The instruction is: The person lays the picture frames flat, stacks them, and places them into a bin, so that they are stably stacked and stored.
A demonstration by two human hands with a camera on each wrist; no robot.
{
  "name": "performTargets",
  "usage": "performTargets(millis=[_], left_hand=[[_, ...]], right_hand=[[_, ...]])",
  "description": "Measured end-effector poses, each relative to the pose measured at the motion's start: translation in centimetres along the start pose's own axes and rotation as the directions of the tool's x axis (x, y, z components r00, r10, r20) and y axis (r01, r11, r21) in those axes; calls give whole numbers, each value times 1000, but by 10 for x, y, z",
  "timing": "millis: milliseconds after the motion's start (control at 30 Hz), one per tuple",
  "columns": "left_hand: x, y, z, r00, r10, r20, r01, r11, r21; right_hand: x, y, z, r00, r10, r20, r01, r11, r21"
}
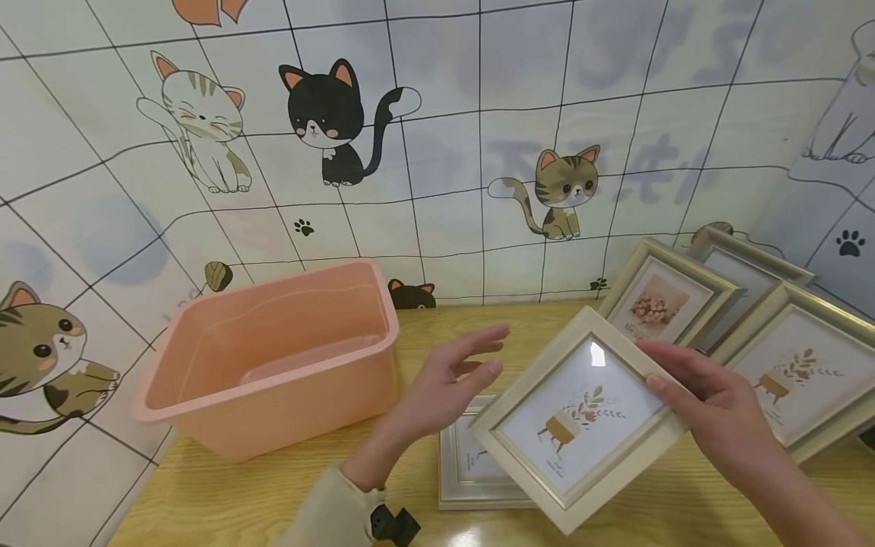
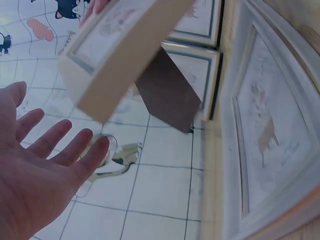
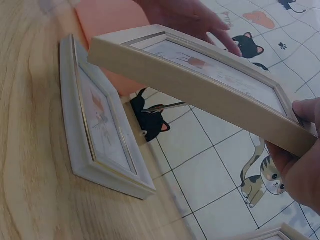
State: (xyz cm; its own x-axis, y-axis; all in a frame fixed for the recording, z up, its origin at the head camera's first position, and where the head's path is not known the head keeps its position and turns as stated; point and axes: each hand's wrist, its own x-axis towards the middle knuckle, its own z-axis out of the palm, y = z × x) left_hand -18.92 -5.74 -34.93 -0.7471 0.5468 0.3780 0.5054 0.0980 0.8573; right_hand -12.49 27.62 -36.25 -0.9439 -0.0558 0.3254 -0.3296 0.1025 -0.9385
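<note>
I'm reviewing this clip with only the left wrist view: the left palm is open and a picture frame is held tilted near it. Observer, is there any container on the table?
Observer: Yes. The head view shows a pink bin on the table, to the left of the left hand.
Operator: Where does the right hand grip the tilted frame?
Observer: In the head view, the right hand grips the tilted frame along its upper right edge.
Operator: How many frames stand in the background?
Observer: Three standing frames show in the head view, grouped at the right.
</note>
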Motion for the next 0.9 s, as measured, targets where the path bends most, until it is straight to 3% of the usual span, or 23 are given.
performTargets(millis=[167,433,667,900], left_hand=[[4,11,8,996,34,77,-30,998,-46],[4,19,15,975,-70,212,117,969,-217],[2,16,15,967,-44,251,99,972,-212],[1,15,14,957,-69,283,127,973,-193]], right_hand=[[-1,5,18,998,-43,52,39,996,84],[-2,5,32,993,-66,94,55,992,111],[-3,4,35,997,-63,51,55,989,137],[-3,7,36,996,-87,18,78,948,309]])
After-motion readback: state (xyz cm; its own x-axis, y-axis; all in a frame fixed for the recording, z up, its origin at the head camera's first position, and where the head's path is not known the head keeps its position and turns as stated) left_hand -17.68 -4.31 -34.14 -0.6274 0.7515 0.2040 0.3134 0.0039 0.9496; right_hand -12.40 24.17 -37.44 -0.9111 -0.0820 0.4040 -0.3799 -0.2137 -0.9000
